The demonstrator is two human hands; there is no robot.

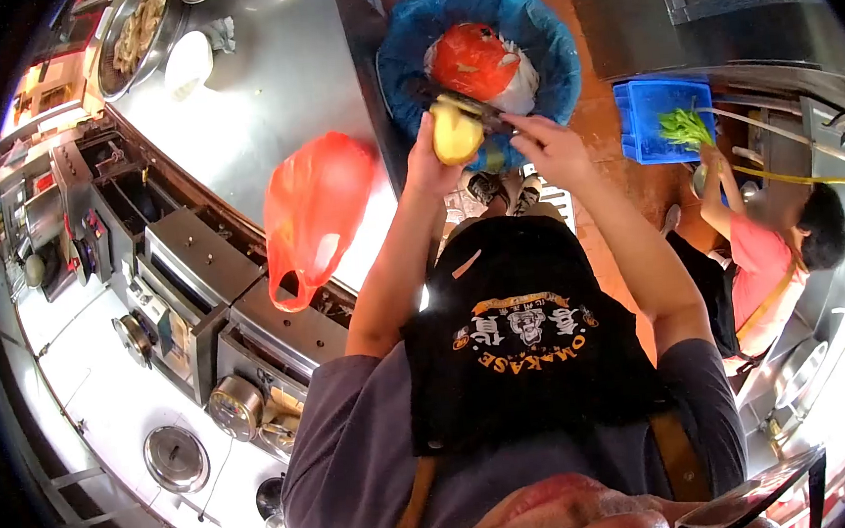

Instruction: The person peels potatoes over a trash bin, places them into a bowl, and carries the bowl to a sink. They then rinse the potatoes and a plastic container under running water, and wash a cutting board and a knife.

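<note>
Potato mostly bare on the seen side, held above the bin

Upper left: pan (139,38) of pale food, white bowl (188,64) near it on the steel counter (205,142). Lower left: round lid (176,459) on the white surface, pots nearby. Left of centre: red bag (314,208) lying at the counter's edge.

Upper centre: left hand (423,170) clamped round the lower left of the potato (457,134); looks like a potato, at least. It sits just over the near rim of the bin (565,54), which is lined in blue and holds red plastic (466,57) and some white plastic.

Progress: the visible face is without skin, so that side looks done, or nearly. Whether skin is left underneath or behind the fingers, cannot tell. Look of it: rounded, pale yellow, smooth and moist, with a darker yellow patch low on the face.

Just right of it: right hand (554,149) closed on the handle of a dark tool (493,120), peeler or knife, hard to tell which. Tool lies across the potato's upper right. Hands apart, both at work around the potato.

Right: blue crate (662,91), greens (687,129) over it in a co-worker's hands (712,164).
</note>
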